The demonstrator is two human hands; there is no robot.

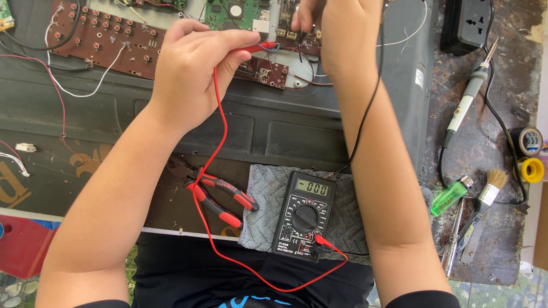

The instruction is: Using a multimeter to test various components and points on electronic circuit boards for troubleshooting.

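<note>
Presently, the left hand (pixel 191 71) pinches the red probe (pixel 258 47), its long axis pointing right toward the small brown circuit board (pixel 264 71) just beyond the fingertips; the right hand (pixel 337 28), fingers curled, grip unclear, hovers above with the black lead (pixel 368 108)

A black handheld digital multimeter (pixel 304 215) lies on a grey folded cloth (pixel 268 197) near the table's front edge, between the person's forearms. Just left of it, red-and-black-handled pliers (pixel 214 197) overlap the cloth's edge. Behind them sit the circuit boards: a brown button-studded board (pixel 105 37) far left, a green board (pixel 231 14) beside it. Right of the meter lie a green plastic lighter (pixel 451 195) and a bristle brush (pixel 491 188), with a grey-handled soldering iron (pixel 469 94) behind them.
</note>
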